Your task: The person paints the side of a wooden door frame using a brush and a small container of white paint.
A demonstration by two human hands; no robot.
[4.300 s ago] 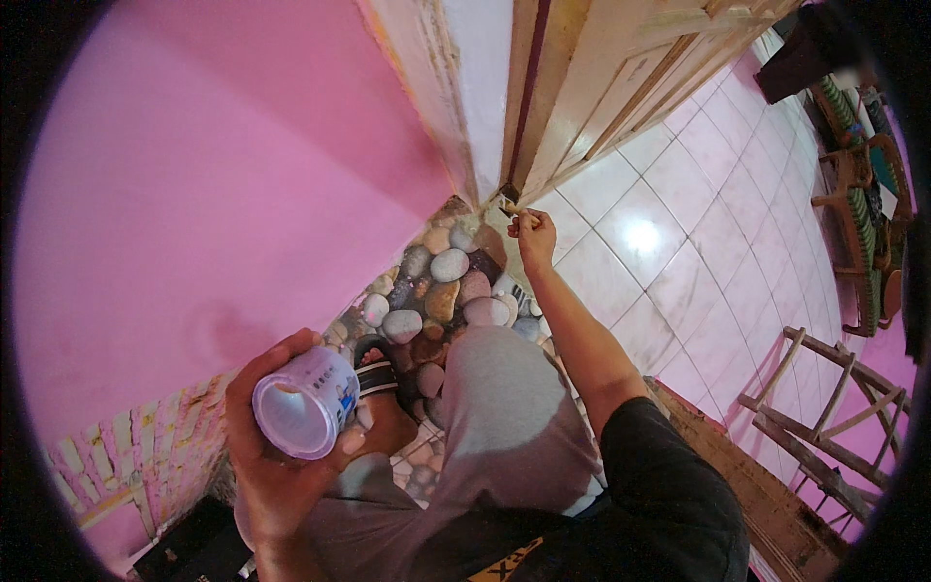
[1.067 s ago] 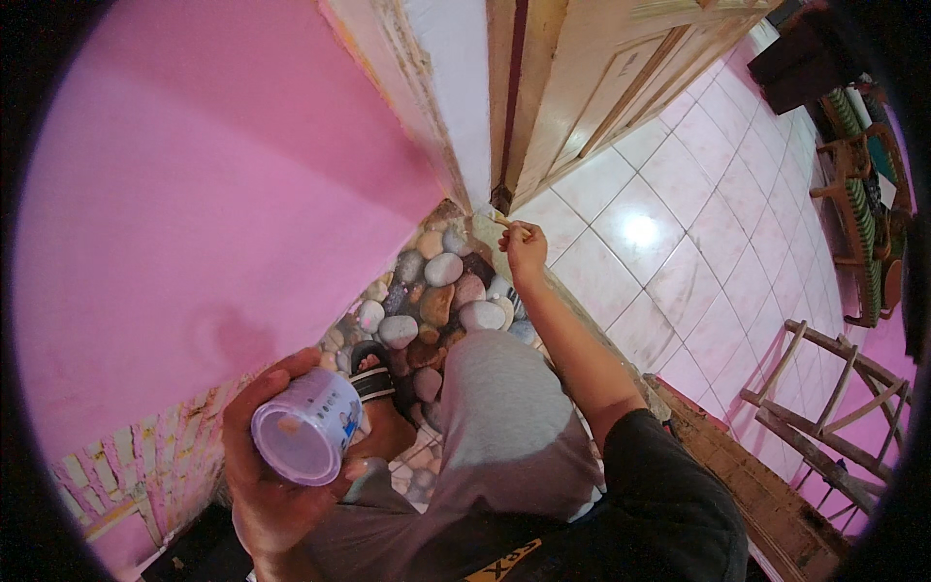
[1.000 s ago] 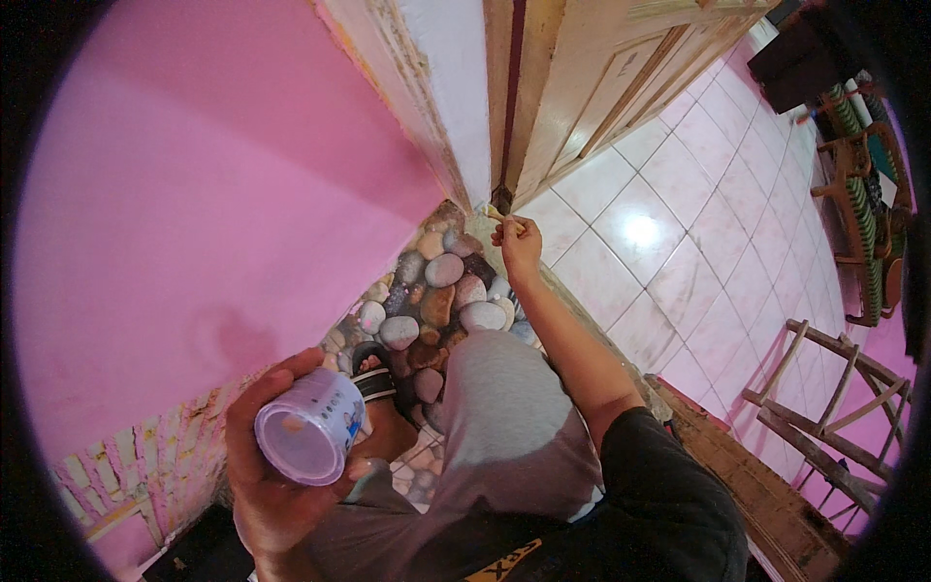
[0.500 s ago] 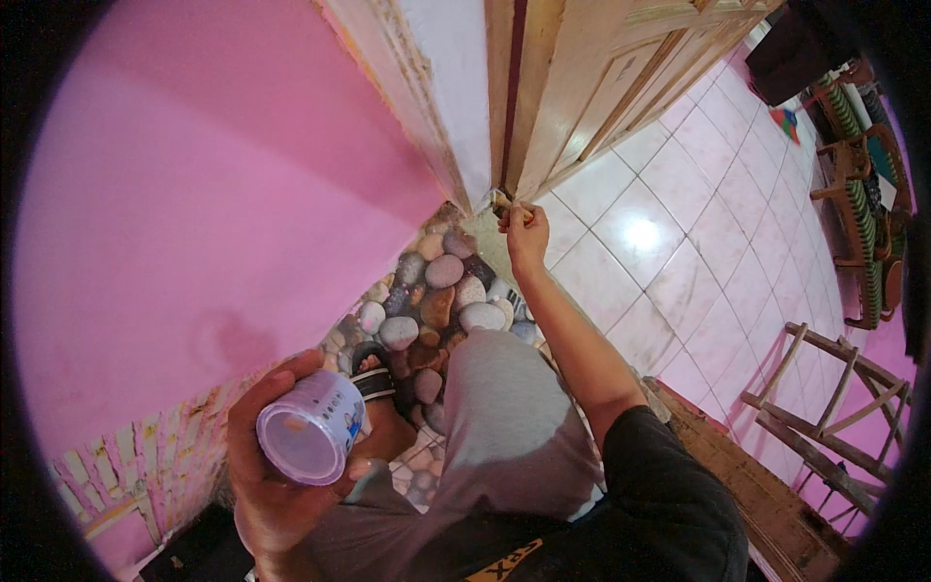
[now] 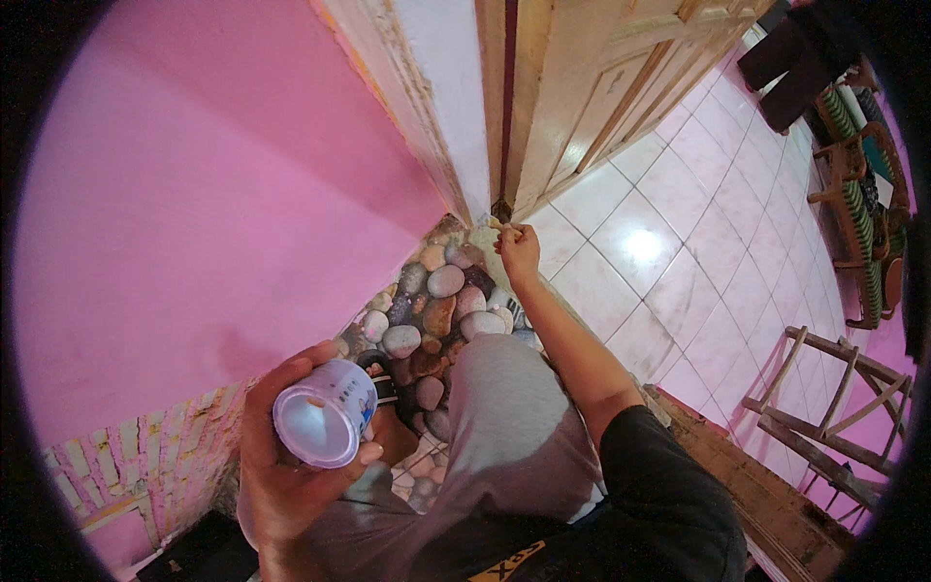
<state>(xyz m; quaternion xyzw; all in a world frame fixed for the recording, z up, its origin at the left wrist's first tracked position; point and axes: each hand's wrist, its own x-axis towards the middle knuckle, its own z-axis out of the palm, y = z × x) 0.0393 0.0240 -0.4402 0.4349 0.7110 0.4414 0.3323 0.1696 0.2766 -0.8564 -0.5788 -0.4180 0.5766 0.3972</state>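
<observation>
In my left hand [image 5: 281,466], at the lower left, is a small translucent plastic cup [image 5: 325,414] with its mouth tipped toward me. A pale coating shows inside it. My right arm reaches forward, and my right hand [image 5: 520,250] pinches a small paintbrush [image 5: 499,226] with a light handle. The brush's tip is at the foot of the white strip of wall [image 5: 448,97], beside the wooden door frame [image 5: 530,107]; whether it touches is too small to tell.
A panelled wooden door [image 5: 621,97] stands ajar ahead. Pink wall [image 5: 233,213] rises on the left, with exposed brick [image 5: 145,446] low down. Pebble-patterned flooring [image 5: 446,281] meets white tiles [image 5: 630,233]. On the right are a wooden ladder-like frame [image 5: 824,407] and striped chairs [image 5: 858,223].
My right hand has shifted slightly down and left with the paintbrush, from the door frame's foot toward the white strip's base. My left hand has moved the cup slightly right and up.
</observation>
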